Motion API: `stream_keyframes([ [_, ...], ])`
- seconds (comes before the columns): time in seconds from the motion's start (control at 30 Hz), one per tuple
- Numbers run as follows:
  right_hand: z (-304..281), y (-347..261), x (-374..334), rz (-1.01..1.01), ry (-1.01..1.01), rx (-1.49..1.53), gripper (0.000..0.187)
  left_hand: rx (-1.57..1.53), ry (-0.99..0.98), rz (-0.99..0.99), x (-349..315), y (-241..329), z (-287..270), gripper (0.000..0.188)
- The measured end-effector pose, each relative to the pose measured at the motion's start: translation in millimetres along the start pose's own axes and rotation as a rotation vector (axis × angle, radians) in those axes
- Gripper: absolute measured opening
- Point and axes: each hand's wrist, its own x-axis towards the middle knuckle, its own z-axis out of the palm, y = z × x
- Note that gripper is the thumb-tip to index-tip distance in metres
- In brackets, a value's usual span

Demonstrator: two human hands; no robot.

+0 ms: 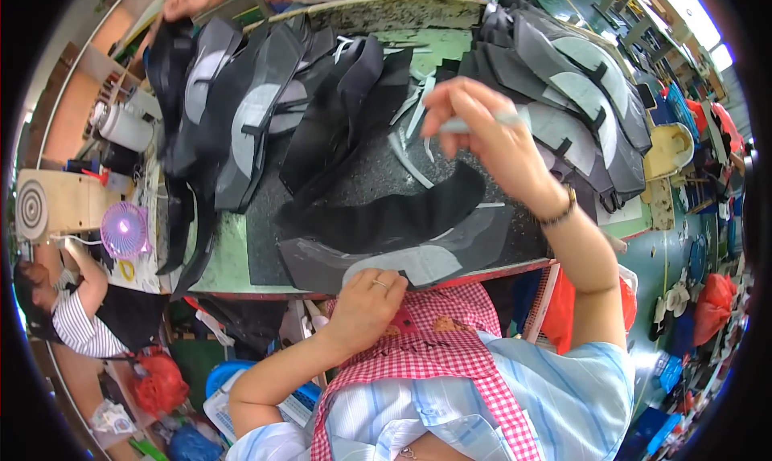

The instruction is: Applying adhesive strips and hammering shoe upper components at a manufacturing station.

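A curved grey fabric piece (318, 260) with a pale half-moon patch (418, 262) lies along the near edge of the table, with a black strip of cloth (386, 220) arched over its far side. My left hand (371, 304) grips the near rim of the grey piece beside the patch, fingertips closed on it. Raised above the table to the right, my right hand (494, 135) is closed around a slim pale pen-like stick (519, 117), blurred by motion. Thin whitish strips (414, 163) lie scattered beyond the black cloth.
Black and grey cut pieces (257, 107) are heaped at the left, and another tall stack (563, 91) stands at the right. Across the table, another person's hand (186, 4) touches black cloth. A small purple fan (126, 228) and a striped-sleeved person are at the left.
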Motion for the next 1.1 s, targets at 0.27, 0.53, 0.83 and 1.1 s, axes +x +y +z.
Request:
stream_keyframes([
  [0.27, 59, 50, -114, 0.233, -0.144, 0.346, 0.045, -1.633, 0.216, -0.653, -12, -24, -13, 0.043],
  [0.53, 59, 55, -107, 0.031, -0.149, -0.638, 0.016, -0.925, 0.239, -1.000, -38, -42, -40, 0.010],
  [0.83, 74, 67, -100, 0.142, 0.025, -0.718, 0.018, -0.952, 0.166, -1.176, -36, -59, -35, 0.014],
  [1.1, 72, 75, -96, 0.179, 0.029, -0.747, 0.018, -0.845, 0.180, -1.163, -30, -59, -32, 0.017],
])
